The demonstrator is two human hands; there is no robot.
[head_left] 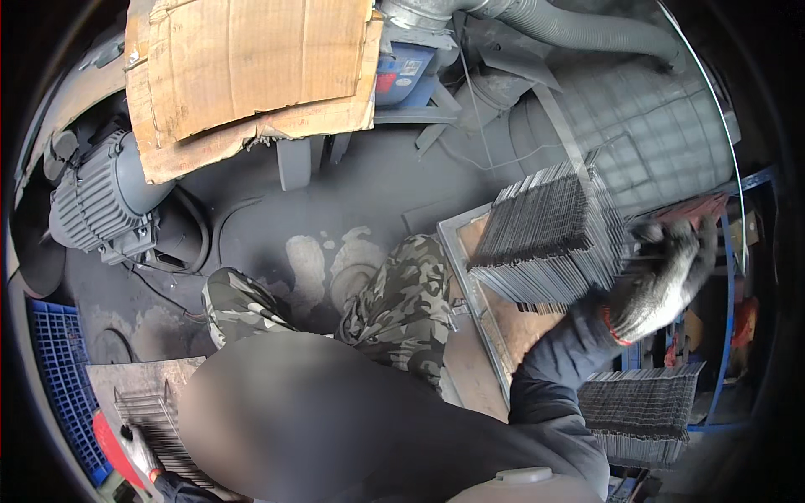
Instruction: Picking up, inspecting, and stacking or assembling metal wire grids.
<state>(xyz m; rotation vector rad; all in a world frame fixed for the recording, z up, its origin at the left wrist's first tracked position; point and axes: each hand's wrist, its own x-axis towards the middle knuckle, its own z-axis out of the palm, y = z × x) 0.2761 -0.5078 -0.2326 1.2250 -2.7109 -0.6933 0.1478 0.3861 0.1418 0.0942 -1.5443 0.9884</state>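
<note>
My right hand (pixel 667 281), in a grey-white work glove with a red-edged cuff, is raised at the right beside a tall stack of thin dark metal grates (pixel 549 239). Its fingers are spread, and I make out nothing in them. At the lower left my left hand (pixel 141 451), gloved the same way, has its fingers closed at the edge of a dark wire grate (pixel 142 409). More grates lie in a row beside it, partly hidden by my body. A second stack of grates (pixel 641 407) stands below my right forearm.
Torn cardboard (pixel 260 67) covers a surface ahead. An electric motor (pixel 105 201) with cables stands at the left, above a blue plastic crate (pixel 63 360). A metal-framed bench (pixel 474 293) carries the tall stack. Ducting (pixel 587 29) and a large ribbed drum (pixel 629 134) are behind it.
</note>
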